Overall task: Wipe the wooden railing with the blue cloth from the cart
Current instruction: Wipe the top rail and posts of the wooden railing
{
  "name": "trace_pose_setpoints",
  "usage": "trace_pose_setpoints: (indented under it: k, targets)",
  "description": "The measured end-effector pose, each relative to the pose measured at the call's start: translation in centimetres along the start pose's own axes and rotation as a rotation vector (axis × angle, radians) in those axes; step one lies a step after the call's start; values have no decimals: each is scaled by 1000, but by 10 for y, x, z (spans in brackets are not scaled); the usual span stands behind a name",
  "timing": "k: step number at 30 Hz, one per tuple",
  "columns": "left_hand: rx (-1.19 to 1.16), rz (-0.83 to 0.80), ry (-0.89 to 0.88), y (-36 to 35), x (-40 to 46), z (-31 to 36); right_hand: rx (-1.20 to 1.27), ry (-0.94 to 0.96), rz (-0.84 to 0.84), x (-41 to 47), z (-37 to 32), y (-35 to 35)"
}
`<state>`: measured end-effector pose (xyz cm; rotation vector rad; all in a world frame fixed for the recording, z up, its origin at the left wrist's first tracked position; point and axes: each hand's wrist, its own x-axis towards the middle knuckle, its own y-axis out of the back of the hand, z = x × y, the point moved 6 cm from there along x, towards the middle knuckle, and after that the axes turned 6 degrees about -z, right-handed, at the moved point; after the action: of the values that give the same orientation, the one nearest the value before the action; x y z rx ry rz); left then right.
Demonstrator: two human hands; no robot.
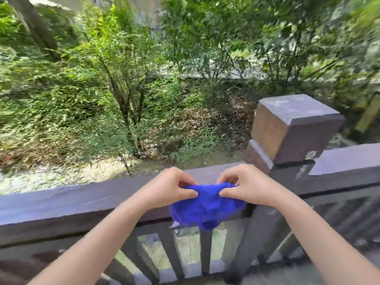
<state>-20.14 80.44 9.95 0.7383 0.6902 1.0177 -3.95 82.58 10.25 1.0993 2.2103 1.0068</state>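
A bright blue cloth (207,208) hangs bunched between both my hands, just above the near edge of the dark wooden railing (72,204). My left hand (170,187) pinches the cloth's top left edge with thumb and fingers. My right hand (244,185) pinches its top right edge the same way. The cloth's lower part droops over the rail's front face. The rail top runs from the left edge across to a square post. No cart is in view.
A thick square post (292,128) with a flat cap stands just right of my hands. The railing continues beyond it (349,159). Vertical balusters (205,251) sit below the rail. Bushes, trees and leaf-covered ground lie beyond.
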Motion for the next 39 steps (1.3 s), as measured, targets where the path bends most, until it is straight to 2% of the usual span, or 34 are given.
trace_pose_setpoints:
  k: [5, 10, 13, 16, 17, 19, 22, 24, 29, 34, 36, 39]
  targets:
    - [48, 87, -104, 22, 26, 5, -141, -39, 183, 11, -3, 18]
    - [43, 214, -137, 41, 78, 9, -327, -179, 356, 48, 17, 50]
    - [78, 228, -82, 33, 111, 1, -464, -251, 308, 76, 34, 49]
    - [171, 160, 16, 12, 126, -12, -505, -262, 200, 90, 55, 30]
    - [235, 148, 39, 2, 125, -16, -501, -234, 193, 89, 60, 22]
    - [340, 223, 51, -20, 112, -15, -499, -112, 255, 79, 64, 8]
    - [468, 302, 31, -58, 87, 3, -611, 19, 350, 54, 72, -14]
    - [560, 269, 48, -80, 84, 7, -679, -12, 315, 45, 79, -28]
    - [500, 152, 60, -94, 92, -1, -709, -143, 270, 41, 83, -35]
    - [598, 193, 123, -71, 70, -12, -658, -154, 292, 49, 58, -48]
    - [639, 187, 171, -57, 50, -36, -619, -111, 266, 63, 32, -66]
    - [558, 212, 240, -35, 6, -87, -570, 7, 209, 89, -15, -104]
